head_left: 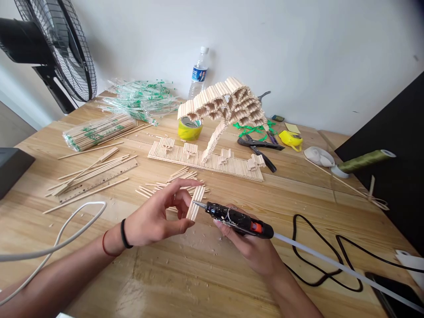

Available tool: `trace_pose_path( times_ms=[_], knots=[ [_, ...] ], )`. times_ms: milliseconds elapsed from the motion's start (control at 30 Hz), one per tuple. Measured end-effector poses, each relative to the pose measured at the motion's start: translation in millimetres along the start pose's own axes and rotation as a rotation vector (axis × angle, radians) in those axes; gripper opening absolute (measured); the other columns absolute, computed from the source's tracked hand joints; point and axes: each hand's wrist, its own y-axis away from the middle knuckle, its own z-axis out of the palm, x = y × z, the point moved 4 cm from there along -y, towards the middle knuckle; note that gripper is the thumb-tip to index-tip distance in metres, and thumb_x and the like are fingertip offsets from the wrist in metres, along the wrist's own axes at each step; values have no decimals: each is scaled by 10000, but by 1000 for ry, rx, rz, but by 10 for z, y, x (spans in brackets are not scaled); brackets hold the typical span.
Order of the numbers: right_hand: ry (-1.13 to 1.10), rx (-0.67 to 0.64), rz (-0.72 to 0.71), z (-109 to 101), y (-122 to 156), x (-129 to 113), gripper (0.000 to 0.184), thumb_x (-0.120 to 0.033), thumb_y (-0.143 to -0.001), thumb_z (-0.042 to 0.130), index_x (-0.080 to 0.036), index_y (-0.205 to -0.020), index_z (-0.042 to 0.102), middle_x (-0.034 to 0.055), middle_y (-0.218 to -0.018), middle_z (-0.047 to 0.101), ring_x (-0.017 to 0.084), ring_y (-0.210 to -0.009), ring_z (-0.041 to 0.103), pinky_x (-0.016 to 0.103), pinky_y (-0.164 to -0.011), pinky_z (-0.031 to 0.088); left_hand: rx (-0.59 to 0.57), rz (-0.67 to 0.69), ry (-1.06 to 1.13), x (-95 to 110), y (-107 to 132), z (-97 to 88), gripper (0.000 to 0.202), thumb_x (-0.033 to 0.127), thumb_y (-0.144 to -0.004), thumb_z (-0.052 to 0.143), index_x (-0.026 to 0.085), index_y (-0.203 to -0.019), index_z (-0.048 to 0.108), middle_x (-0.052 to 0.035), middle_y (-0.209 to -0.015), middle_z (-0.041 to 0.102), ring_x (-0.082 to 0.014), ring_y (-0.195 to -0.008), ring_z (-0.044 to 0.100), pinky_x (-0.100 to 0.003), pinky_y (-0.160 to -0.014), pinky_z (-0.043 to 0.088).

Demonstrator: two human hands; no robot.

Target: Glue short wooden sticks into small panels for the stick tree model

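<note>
My left hand (155, 218) pinches a small panel of glued wooden sticks (195, 202) between thumb and fingers, holding it upright over the table. My right hand (251, 245) grips a black glue gun (236, 218) with an orange trigger and a clear glue stick (331, 263) trailing out the back. The gun's metal nozzle touches the panel's right edge. Cut stick pieces (175, 181) lie just beyond my hands. Farther back stands a stick model (225, 110) with a curved roof on a flat stick base (205, 161).
A ruler (99, 181) and loose chopsticks lie at left, with bundled chopsticks (96, 130) and wrapped packs behind. A fan (56, 48), water bottle (198, 73), yellow tape roll (190, 128), pliers (258, 148), green thread spool (364, 160), black cord (318, 265) and white cable (59, 240) surround the work.
</note>
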Motion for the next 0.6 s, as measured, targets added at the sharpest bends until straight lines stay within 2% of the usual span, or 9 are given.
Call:
trace_pose_path(
  times_ms=[167, 367, 600],
  knots=[
    [6, -22, -16, -7, -2, -42, 343, -425, -1024, 623, -240, -743, 558, -23, -691, 506, 180, -648, 502, 300, -640, 435, 26, 6, -22, 14, -10, -24, 643, 89, -875, 723, 207, -1462, 488, 34, -830, 600, -128, -734, 581, -289, -714, 502],
    [-11, -106, -30, 9, -7, -80, 317, -399, -1030, 600, -234, -766, 536, -22, -701, 496, 174, -655, 458, 303, -633, 393, 18, 14, -18, 16, -2, -31, 648, 79, -885, 700, 210, -1474, 466, 35, -842, 591, -127, -745, 565, -283, -715, 489],
    [-8, -30, -9, -4, 4, 18, 369, -443, -1037, 609, -236, -741, 534, -29, -682, 475, 171, -637, 465, 302, -626, 399, 9, 6, -16, 13, 5, -36, 623, 83, -892, 703, 218, -1454, 470, 33, -862, 576, -129, -764, 558, -288, -724, 482]
  ],
)
